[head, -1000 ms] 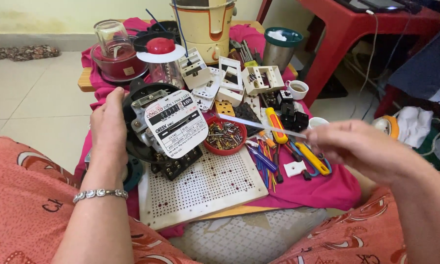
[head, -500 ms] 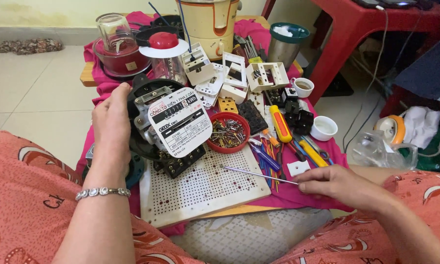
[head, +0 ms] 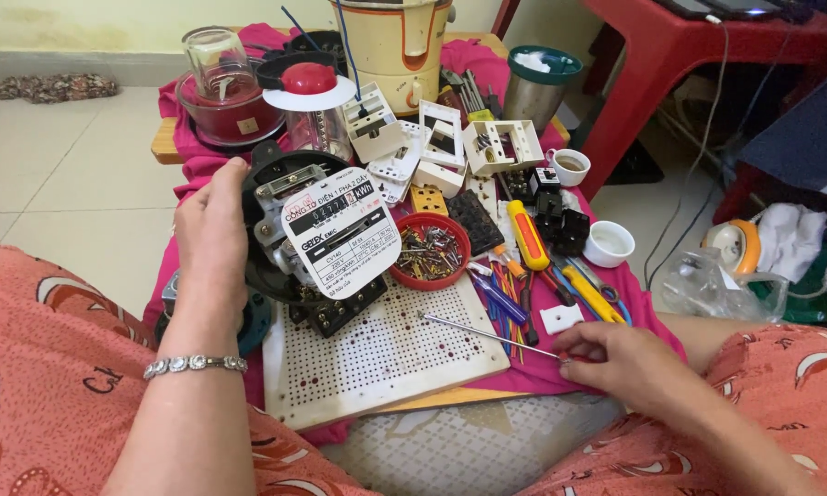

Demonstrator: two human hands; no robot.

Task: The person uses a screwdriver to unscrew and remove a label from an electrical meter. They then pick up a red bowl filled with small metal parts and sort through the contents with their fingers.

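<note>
A low table draped in a pink cloth (head: 647, 321) was seen crowded with parts. At its near edge a white perforated board (head: 386, 354) was laid flat. Partly over the board's ten o'clock corner an electricity meter (head: 317, 234) was held tilted, its white faceplate turned toward the camera and its black terminal block resting on the board. The meter's rear, at nine o'clock, was gripped by the left hand (head: 213, 241), fingers curled around the black casing; a silver bracelet (head: 196, 365) was worn at that wrist. At four o'clock from the board the right hand (head: 620, 363) was rested on the cloth, its fingertips pinched on the end of a thin metal rod (head: 491, 332), which was pointed toward ten o'clock across the board's edge. A red bowl of screws (head: 432, 250) was placed at the board's twelve o'clock, just beside the meter. A yellow-handled screwdriver (head: 528, 234) was laid at two o'clock among other hand tools.
</note>
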